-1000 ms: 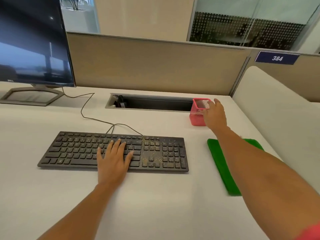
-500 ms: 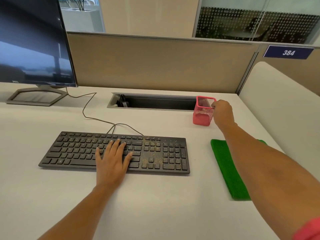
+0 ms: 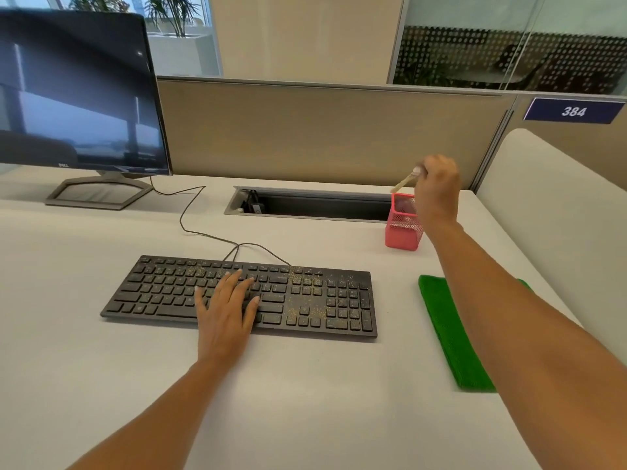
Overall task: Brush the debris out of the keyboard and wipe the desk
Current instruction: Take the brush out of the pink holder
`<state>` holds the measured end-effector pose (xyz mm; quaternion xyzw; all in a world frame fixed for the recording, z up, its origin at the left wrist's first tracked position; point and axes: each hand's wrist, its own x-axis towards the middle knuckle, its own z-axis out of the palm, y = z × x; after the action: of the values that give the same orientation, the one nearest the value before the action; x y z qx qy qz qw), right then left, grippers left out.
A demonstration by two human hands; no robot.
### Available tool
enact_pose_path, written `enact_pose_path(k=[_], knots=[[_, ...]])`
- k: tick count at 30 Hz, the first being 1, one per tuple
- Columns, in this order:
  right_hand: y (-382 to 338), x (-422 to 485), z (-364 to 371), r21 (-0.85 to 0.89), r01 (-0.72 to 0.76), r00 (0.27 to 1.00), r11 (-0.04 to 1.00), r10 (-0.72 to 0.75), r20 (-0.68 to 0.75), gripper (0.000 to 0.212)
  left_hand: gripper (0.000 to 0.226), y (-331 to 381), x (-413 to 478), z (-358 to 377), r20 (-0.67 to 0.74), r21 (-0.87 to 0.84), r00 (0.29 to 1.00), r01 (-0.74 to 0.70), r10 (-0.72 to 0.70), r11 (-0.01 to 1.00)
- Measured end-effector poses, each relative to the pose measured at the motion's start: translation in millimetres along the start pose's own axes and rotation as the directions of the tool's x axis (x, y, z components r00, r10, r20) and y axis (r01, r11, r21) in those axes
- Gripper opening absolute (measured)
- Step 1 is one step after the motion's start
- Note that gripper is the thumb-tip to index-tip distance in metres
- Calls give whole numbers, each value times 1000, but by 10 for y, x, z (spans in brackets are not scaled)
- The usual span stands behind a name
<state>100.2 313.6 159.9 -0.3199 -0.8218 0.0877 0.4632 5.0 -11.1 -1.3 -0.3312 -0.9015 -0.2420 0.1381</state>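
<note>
A black keyboard (image 3: 163,290) lies on the white desk (image 3: 305,401), speckled with yellowish debris, most of it on its right half. My left hand (image 3: 227,307) rests flat on the middle keys, fingers straight. My right hand (image 3: 437,188) is raised above a pink mesh holder (image 3: 402,232) and grips a small wooden-handled brush (image 3: 403,183), which sticks out to the left of my fist. A folded green cloth (image 3: 444,330) lies to the right of the keyboard, partly under my right forearm.
A dark monitor (image 3: 78,96) on its stand fills the back left, and the keyboard's cable (image 3: 190,225) trails toward it. A cable slot (image 3: 312,205) is cut into the desk behind the keyboard. A beige partition closes the back, and a white panel the right side.
My right hand reached into the pink holder, closed on the brush and lifted it out above the holder. My left hand stayed on the keyboard.
</note>
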Motion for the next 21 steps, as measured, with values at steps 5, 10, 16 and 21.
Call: enact_pose_path(k=[5, 10, 16, 21], knots=[[-578, -169, 0, 164, 151, 980, 975, -125, -158, 19, 21, -16, 19, -178, -80, -176, 987, 123, -138, 977], [-1352, -829, 129, 331, 307, 951, 892, -297, -81, 12, 18, 154, 174, -659, 146, -648, 910, 385, -389, 657], [-2086, -1662, 324, 429, 487, 815, 761, -573, 92, 18, 40, 50, 352, -1094, 569, -778, 732, 627, -374, 43], [-2432, -2061, 476, 501, 471, 781, 726, -607, 146, 26, 28, -334, 320, -1320, 588, -789, 732, 613, -343, -45]])
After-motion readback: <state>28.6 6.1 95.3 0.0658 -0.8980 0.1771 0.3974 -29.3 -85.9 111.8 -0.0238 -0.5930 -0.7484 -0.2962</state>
